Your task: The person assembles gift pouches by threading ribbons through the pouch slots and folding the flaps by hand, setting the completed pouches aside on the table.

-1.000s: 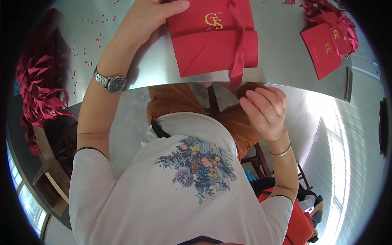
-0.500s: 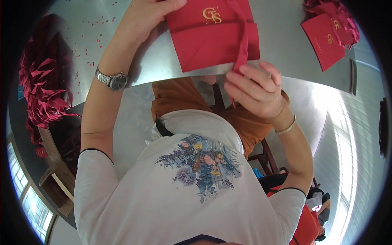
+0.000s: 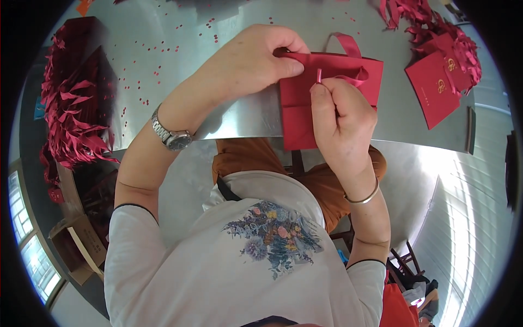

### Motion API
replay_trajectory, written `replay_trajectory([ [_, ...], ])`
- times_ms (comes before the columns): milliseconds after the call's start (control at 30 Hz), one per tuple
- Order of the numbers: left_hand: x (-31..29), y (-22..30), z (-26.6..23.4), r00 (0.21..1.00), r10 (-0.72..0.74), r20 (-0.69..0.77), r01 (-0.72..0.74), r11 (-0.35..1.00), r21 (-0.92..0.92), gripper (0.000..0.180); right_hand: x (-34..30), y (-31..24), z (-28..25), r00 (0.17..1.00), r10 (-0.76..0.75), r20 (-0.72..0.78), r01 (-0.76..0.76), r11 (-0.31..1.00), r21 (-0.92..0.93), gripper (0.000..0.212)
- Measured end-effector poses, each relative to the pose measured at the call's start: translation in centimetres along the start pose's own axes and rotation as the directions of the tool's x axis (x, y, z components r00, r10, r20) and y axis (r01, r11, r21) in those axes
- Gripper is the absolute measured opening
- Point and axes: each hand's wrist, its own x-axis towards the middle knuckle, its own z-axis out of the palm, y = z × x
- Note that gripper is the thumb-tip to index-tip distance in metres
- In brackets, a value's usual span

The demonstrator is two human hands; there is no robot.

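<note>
A red paper gift bag (image 3: 297,128) lies on the metal table's near edge, its lower end jutting over it. My left hand (image 3: 259,62) is closed on the bag's top left corner, thumb and fingers pinching the rim. In front of the bag, my right hand (image 3: 346,117) is closed in a pinch, with the end of a red ribbon (image 3: 320,74) poking up from between thumb and forefinger. That ribbon loops to the right across the bag's face. A second ribbon loop (image 3: 348,43) stands beyond the far rim. My right hand hides part of the bag's front.
Finished-looking red bags with ribbons (image 3: 436,90) are piled at the table's far right. At the left lies a big heap of red bags with ribbon ends (image 3: 73,120). Small red paper dots (image 3: 158,68) are scattered on the metal table (image 3: 239,117). An opened cardboard box (image 3: 81,245) stands lower left.
The bag has turned so its printed face no longer shows, and it sits nearer me and further right. My left hand has shifted right along the rim; my right hand now pinches the ribbon's end upward.
</note>
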Motion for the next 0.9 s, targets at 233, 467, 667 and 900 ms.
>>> replay_trajectory([
  [233, 0.9, -0.8, 1.0, 0.998, -0.047, 0.046, 0.042, 0.994, 0.102, 0.013, -0.2, 1.8, 0.2, 0.985, 0.137, 0.104, -0.124, 0.984, -0.128, 0.009],
  [467, 1.0, -1.8, 1.1, 0.995, -0.076, 0.062, 0.079, 0.996, -0.039, 0.014, 0.2, 2.0, 0.0, 0.96, 0.226, 0.167, -0.221, 0.974, -0.044, 0.01],
  [667, 0.7, -2.5, 1.2, 0.995, 0.093, 0.026, -0.093, 0.996, -0.007, 0.014, 1.2, 1.6, -0.6, 0.825, 0.488, 0.287, -0.53, 0.844, 0.088, 0.011],
  [900, 0.4, -2.2, 1.9, 0.998, 0.043, -0.052, -0.044, 0.999, -0.023, 0.014, 1.5, 1.0, -0.4, 0.851, 0.455, 0.263, -0.478, 0.878, 0.027, 0.012],
])
